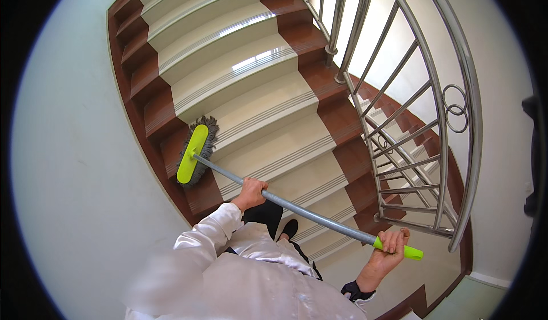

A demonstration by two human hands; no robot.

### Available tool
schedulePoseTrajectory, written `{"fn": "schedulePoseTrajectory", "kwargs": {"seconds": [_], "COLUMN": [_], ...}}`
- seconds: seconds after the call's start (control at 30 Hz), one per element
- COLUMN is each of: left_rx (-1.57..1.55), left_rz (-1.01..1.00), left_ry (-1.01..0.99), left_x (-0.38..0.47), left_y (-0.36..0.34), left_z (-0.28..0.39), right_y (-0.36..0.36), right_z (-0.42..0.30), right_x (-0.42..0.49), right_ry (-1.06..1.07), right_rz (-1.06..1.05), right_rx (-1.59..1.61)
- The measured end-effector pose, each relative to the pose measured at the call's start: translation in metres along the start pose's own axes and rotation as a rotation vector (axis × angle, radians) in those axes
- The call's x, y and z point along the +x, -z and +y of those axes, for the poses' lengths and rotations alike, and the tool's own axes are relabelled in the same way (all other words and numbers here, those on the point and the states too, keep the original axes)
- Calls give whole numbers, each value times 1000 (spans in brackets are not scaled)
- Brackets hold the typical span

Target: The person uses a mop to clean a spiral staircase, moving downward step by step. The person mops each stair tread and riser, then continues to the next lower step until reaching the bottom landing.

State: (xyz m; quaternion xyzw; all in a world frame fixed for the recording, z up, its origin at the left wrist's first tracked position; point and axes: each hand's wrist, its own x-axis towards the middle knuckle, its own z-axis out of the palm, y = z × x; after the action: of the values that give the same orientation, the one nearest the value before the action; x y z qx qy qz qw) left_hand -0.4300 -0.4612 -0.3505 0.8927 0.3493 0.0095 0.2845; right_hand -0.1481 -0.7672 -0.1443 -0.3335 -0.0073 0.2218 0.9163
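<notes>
A dust mop with a lime-green plate (pixel 192 154) and a grey fringed pad (pixel 206 148) lies at the left end of the stairs, over the brown border close to the wall. Its grey pole (pixel 317 218) slants down to the right across my body. My left hand (pixel 251 193) is wrapped around the pole partway along, nearer the mop head. At the far end, my right hand (pixel 391 248) grips the lime-green handle end (pixel 413 253), whose tip sticks out past the fist. A dark band circles my right wrist.
Cream steps (pixel 261 106) with brown ends rise away ahead of me. A stainless-steel railing (pixel 471 106) runs along the right, with a lower flight (pixel 411 161) visible through its bars. A white wall (pixel 81 148) bounds the left. One black shoe (pixel 290 229) rests on a step below me.
</notes>
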Motion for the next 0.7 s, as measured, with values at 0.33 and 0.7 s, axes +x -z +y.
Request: {"fn": "schedulePoseTrajectory", "kwargs": {"seconds": [0.33,0.7], "left_rx": [91,8], "left_rz": [18,224], "left_ry": [-15,2], "left_x": [-6,-23], "left_y": [1,7], "left_z": [1,1], "right_y": [-7,-22], "right_z": [-3,-2], "right_x": [-14,-25], "right_ry": [15,31], "right_rz": [13,-83], "right_rx": [-10,-26]}}
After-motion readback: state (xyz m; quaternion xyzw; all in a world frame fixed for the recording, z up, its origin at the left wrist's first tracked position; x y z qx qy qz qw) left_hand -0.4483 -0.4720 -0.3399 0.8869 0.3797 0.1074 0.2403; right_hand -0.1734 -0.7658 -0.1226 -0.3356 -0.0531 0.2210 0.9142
